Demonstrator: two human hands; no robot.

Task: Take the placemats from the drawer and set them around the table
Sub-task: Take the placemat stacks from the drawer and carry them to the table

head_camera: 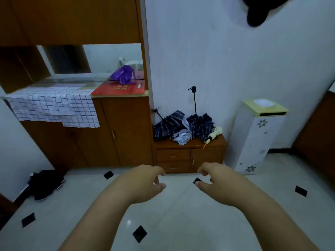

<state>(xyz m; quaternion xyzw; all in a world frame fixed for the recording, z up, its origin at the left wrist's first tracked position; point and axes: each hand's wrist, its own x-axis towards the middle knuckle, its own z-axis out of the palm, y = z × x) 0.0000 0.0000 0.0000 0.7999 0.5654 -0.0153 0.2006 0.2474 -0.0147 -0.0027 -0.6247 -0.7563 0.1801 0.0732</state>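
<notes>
Cupboard (126,131) bearing the mats (54,107) — nothing held.
The checked mats drape over the cupboard's counter edge, beside a red box (118,89); a low chest (208,156) — drawers (173,155) shut — stands to the right, umbrellas (174,125) on top. Left hand (145,182) and right hand (215,182) hover above the floor, fingers loosely curled, grasping nothing.

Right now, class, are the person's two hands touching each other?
Apart. The head view shows a strip of pale floor between the left hand and the right hand.
</notes>
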